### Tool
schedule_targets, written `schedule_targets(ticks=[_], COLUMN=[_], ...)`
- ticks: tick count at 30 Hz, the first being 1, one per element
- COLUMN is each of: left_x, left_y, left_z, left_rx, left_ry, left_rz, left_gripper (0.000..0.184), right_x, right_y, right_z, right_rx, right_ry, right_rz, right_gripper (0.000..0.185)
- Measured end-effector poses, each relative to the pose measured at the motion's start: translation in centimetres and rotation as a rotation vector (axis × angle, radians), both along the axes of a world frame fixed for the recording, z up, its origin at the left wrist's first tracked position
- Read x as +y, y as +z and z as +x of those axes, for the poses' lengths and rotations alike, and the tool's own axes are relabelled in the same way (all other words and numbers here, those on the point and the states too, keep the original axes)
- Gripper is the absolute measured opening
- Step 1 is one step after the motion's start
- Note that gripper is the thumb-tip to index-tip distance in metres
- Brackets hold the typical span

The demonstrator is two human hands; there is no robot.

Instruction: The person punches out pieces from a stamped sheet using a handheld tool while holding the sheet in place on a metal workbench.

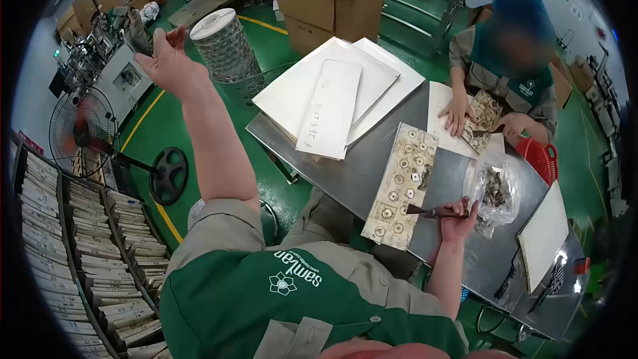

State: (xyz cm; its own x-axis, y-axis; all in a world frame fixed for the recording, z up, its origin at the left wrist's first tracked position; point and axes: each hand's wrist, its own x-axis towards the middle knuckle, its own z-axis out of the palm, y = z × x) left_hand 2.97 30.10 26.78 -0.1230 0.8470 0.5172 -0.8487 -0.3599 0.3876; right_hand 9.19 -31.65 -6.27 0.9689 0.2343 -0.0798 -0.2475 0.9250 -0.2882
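My left hand (171, 60) is raised at the end of an outstretched arm, out past the table's left side. Its thumb and fingers are apart, somewhat bent, and nothing shows in them. Over the steel table (352, 169), my right hand (460, 225) grips a scraper (435, 212) with a dark handle and a flared blade. The blade's tip is at the right edge of a long stained board (401, 183) marked with rings and holes; contact cannot be told. Right of this hand lies a clear plastic bag (497, 189) with dark scraps inside.
White boards (328, 110) are stacked at the table's far left. Opposite, a co-worker (508, 60) handles a stained piece (486, 112). A red basket (539, 159) and a white panel (545, 236) are on the right. A fan (83, 131) and racks (86, 246) stand left.
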Motion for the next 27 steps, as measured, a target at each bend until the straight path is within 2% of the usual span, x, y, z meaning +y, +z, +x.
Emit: schedule_targets(ticks=[3,5,6,9,13,19,21,23,27], left_x=[4.5,5.4,4.8,5.0,1.2,-3.7,-7.6,-11.4,-21.8], left_y=[-1.0,-1.7,-1.6,-2.3,-1.7,-4.2,-6.2,-9.5,-14.4], left_z=[-1.5,-2.0,-2.1,-3.6,-3.4,-0.6,1.2,3.6,6.9], left_rx=[0.092,0.129,0.169,0.132,0.154,0.207,0.204,0.263,0.501], left_ry=[-0.076,-0.03,0.044,-0.039,0.001,-0.152,-0.331,-0.516,-0.781], left_rz=[-0.03,-0.094,-0.15,-0.159,-0.192,-0.136,-0.053,0.109,0.189], left_gripper=[0.105,0.045,0.033,0.027,0.029,0.035,0.047,0.078,0.083], right_x=[0.1,0.4,0.8,0.7,0.6,1.0,1.2,1.2,1.3], right_y=[-0.5,0.0,0.6,0.5,0.0,0.6,0.7,0.5,0.1], right_z=[0.3,0.2,0.0,0.0,-0.1,-0.6,-0.9,-1.1,-0.4], right_rx=[0.014,0.029,0.045,0.035,0.0,0.045,0.068,0.086,0.054], right_ry=[-0.005,0.003,-0.02,-0.022,-0.017,-0.095,-0.106,-0.129,-0.122], right_rz=[-0.011,0.002,-0.003,-0.008,-0.006,-0.045,-0.051,-0.053,-0.07], right_gripper=[0.044,0.044,0.04,0.041,0.042,0.04,0.039,0.039,0.036])
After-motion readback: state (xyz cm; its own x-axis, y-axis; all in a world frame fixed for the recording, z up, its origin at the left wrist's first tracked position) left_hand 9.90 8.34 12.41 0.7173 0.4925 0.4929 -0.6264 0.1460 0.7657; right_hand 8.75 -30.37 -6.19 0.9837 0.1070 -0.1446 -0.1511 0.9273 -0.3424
